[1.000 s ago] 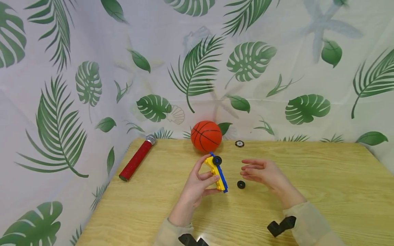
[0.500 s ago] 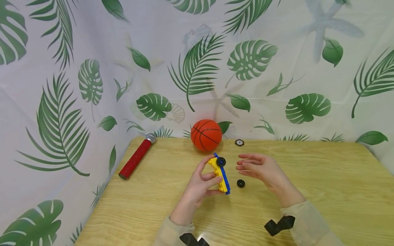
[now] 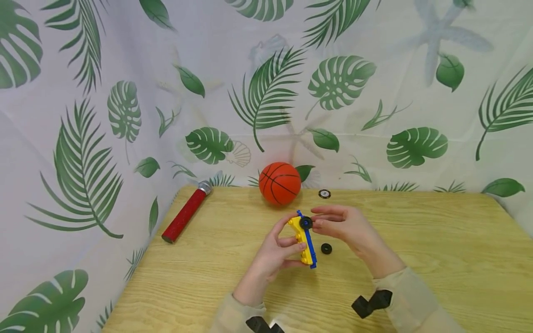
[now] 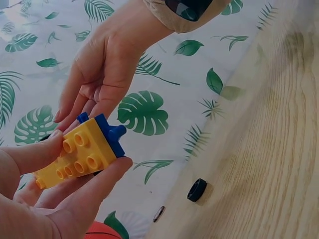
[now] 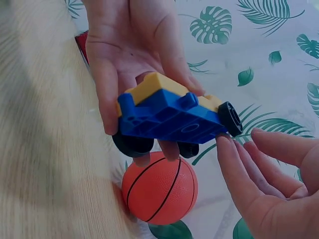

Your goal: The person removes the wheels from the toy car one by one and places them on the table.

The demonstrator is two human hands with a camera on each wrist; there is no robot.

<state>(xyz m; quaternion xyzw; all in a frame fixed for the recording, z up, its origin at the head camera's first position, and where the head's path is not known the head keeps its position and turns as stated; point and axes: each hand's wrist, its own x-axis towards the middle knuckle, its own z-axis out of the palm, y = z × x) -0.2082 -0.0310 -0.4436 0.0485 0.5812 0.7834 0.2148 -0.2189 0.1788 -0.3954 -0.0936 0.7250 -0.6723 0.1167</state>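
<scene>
My left hand [image 3: 272,253] grips a yellow and blue toy car [image 3: 309,243], tipped up on end above the table, its fingers and thumb around the yellow body. Studs show on the yellow block in the left wrist view. In the right wrist view, the blue underside [image 5: 184,122] carries black wheels, and a bare blue peg [image 5: 189,100] sticks out on one side. My right hand [image 3: 350,226] is at the car's upper wheel [image 3: 306,223]; its index fingertip is near or touching this wheel, its thumb slightly apart. A loose black wheel [image 3: 326,249] lies on the table between the hands.
An orange basketball [image 3: 280,183] stands at the back of the wooden table [image 3: 449,240]. To its right lies a round black and white chip [image 3: 325,194]. A red microphone [image 3: 185,215] with a silver head lies at the left. Leaf-printed cloth hangs behind.
The toy car in my left hand has shifted right. My right hand has come left and slightly up to the car's wheel. The loose wheel stays in place.
</scene>
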